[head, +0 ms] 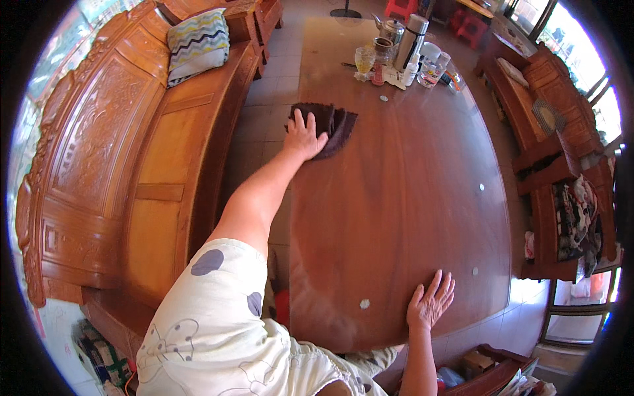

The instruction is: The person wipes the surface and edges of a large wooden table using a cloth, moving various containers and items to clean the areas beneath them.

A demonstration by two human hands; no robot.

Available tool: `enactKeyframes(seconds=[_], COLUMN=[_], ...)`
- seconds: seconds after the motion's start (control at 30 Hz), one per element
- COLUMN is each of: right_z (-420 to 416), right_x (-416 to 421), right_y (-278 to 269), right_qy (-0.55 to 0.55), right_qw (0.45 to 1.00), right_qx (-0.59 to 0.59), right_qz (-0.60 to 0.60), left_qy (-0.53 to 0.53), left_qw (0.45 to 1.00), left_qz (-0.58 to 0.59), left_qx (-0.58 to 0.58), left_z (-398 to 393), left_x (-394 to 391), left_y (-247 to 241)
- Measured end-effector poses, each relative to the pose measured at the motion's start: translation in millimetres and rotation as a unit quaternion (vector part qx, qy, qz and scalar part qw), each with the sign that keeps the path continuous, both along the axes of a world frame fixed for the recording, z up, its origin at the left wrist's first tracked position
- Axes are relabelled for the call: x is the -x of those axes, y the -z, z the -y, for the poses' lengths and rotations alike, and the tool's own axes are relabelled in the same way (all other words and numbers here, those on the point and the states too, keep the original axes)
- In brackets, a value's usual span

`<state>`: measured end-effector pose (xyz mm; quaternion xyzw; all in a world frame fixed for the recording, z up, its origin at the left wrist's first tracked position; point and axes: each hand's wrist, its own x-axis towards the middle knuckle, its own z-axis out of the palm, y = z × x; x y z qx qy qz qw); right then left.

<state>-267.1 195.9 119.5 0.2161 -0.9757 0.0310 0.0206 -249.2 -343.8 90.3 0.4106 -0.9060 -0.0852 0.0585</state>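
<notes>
My left hand (pixel 303 136) presses down on a dark brown cloth (pixel 342 129) at the left edge of a long, glass-like glossy wooden table (pixel 396 198). Its fingers are spread over the cloth, which lies partly folded and reaches to the table's edge. Near the table's close right corner, my right hand (pixel 431 301) rests with its fingers apart and holds nothing. Small round pale discs show on the tabletop, one of them (pixel 364 304) left of my right hand.
At the table's far end stand a steel thermos (pixel 412 42), a metal kettle (pixel 391 30), a glass goblet (pixel 364 62) and a white bottle (pixel 410 72). A carved wooden bench (pixel 163 143) with a cushion (pixel 199 47) runs along the left; another bench (pixel 525 104) stands right.
</notes>
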Motion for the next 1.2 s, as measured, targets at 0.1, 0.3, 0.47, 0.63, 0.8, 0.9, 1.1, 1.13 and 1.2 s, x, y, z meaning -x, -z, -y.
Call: enactKeyframes(seconds=[0.1, 0.3, 0.47, 0.63, 0.8, 0.9, 1.1, 1.13, 1.2], right_z=[-2, 2, 1, 1, 28, 55, 76, 77, 77], right_x=[-2, 1, 9, -22, -105, -159, -231, -239, -251], right_y=[4, 12, 19, 28, 24, 0, 1, 0, 2], right_qy=[0.003, 0.000, 0.001, -0.029, -0.242, -0.326, -0.336, -0.332, -0.320], right_qw=[1.000, 0.999, 0.998, 0.996, 0.918, 0.878, 0.920, 0.925, 0.931], right_qx=[0.006, 0.021, 0.025, 0.074, 0.305, 0.346, 0.202, 0.183, 0.171], right_qz=[-0.019, -0.046, -0.052, -0.033, -0.074, -0.048, -0.023, -0.027, -0.027], left_qy=[0.017, 0.059, 0.123, 0.152, 0.150, 0.127, -0.025, -0.024, 0.031], left_qw=[1.000, 0.998, 0.990, 0.984, 0.978, 0.950, 0.697, 0.708, 0.793], left_qz=[-0.016, -0.017, -0.065, -0.090, -0.144, -0.261, -0.490, -0.484, -0.437], left_qx=[-0.004, 0.004, 0.034, 0.027, 0.001, -0.117, -0.523, -0.514, -0.424], left_z=[-73, -218, -311, -368, -397, -386, -367, -369, -364], left_x=[-51, -155, -220, -260, -282, -290, -310, -315, -328], left_y=[-3, 0, -11, -12, 2, 25, -20, -25, -19])
